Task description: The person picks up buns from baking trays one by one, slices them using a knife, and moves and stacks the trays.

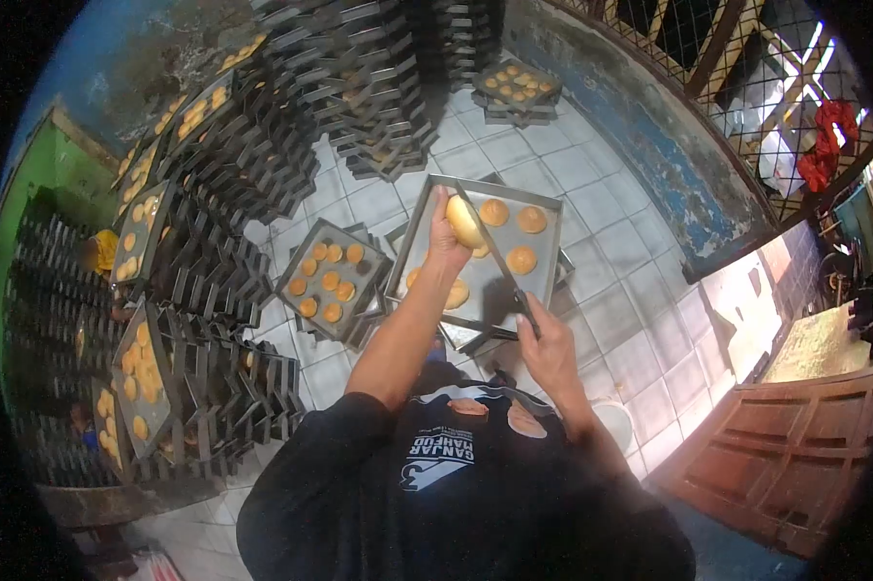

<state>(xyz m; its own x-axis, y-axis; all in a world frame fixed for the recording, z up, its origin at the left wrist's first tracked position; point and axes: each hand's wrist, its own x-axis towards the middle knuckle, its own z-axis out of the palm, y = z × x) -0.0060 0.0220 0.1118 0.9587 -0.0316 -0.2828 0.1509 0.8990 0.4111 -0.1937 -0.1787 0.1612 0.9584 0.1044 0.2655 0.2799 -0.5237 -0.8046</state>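
A round golden bun (pixel 464 224) is in my left hand (pixel 442 238), fingers wrapped round its left side, above a metal baking tray (pixel 417 240). My right hand (pixel 550 347) grips the dark handle of a long knife (pixel 502 263). Its blade slants up and left, and lies along the bun's right side; whether it has cut in I cannot tell. Several buns rest in the tray, among them a browned bun (pixel 521 259) to the right of the blade. Part of the tray is hidden behind my left forearm and the bun.
Left of my tray, another tray of small buns (pixel 330 281) sits on a low stack. Tall stacks of trays (pixel 214 281) line the left side and back. One more tray (pixel 517 83) stands by the far wall. At right are a wire-mesh window (pixel 746 77) and a brown wooden panel (pixel 775 465).
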